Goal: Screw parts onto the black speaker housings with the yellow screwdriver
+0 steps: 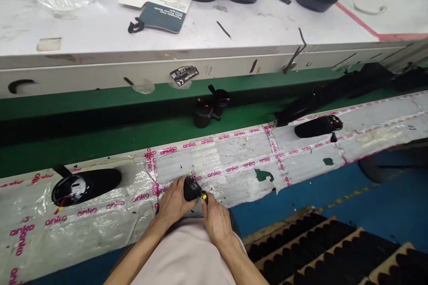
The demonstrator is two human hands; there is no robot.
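Observation:
Near the bottom centre, my left hand is wrapped round the side of a black plastic part. Small coloured wires stick up from the top of that part. My right hand is closed on a small tool with a black and yellow handle, and its thin shaft reaches onto the black part. Both hands are just above the near edge of the taped ledge. What lies under my fingers is hidden.
A long black housing with wires lies at the left, another at the right. Two black cylindrical parts stand on the green surface. The white shelf holds cards and black containers. Crates of black parts sit lower right.

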